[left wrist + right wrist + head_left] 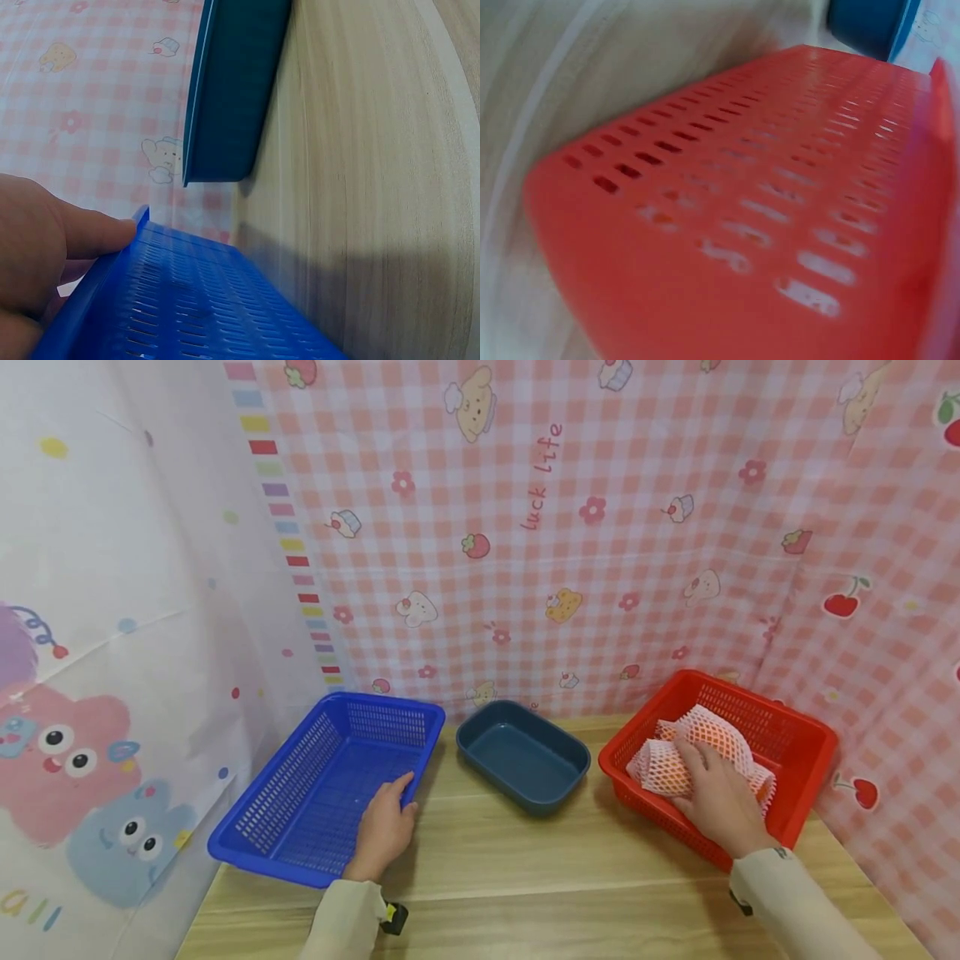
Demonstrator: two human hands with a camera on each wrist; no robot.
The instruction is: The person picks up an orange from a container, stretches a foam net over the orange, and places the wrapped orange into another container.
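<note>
On the left stands a blue perforated plastic basket [322,785]. My left hand [384,828] pinches its right rim; the left wrist view shows the thumb [105,231] pressed on the rim's outer side. A red perforated basket [806,760] on the right contains several orange things in white foam netting [720,735]. Reaching over that basket's front wall, my right hand [722,797] grips the nearest netted piece [663,768] between thumb and fingers. What lies inside the netting cannot be made out. The right wrist view shows mostly the red basket wall [727,225], hiding the hand.
Between the two baskets sits a dark teal rectangular tub [525,756]. All three containers stand on a light wood-grain table [510,877]. A pink checked cloth [525,568] hangs behind, and a white printed sheet [150,610] hangs at the left.
</note>
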